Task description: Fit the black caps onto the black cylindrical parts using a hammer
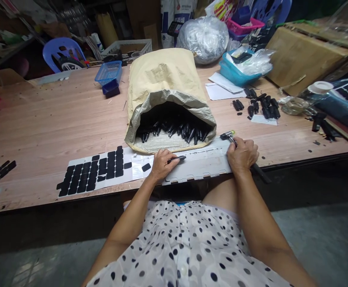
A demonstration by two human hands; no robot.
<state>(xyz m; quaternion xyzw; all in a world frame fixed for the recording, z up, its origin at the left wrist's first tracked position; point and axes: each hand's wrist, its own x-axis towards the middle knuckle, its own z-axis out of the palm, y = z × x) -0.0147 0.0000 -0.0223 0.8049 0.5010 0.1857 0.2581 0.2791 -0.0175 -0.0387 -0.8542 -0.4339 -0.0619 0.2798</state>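
Observation:
My right hand (pixel 242 156) is wrapped round the handle of a small hammer (pixel 227 135). Its head, yellowish at one end, points away from me over the right end of a grey-white cardboard strip (pixel 202 167). Between the fingers of my left hand (pixel 162 164) is a slim black part (pixel 179 158), held low over the strip; contact with it is not clear. Just beyond, a beige woven sack (pixel 165 73) lies with its mouth towards me. Many black pointed parts (pixel 188 131) fill the opening. Left of my left hand is a sheet of black adhesive pads (pixel 84 175).
Loose black parts (pixel 265 105) lie in a cluster at the right. Behind them stand a teal basket (pixel 236 75) with plastic bags and a large cardboard box (pixel 305 56). A blue basket (pixel 109 73) sits left of the sack. The table's front edge runs close to my lap.

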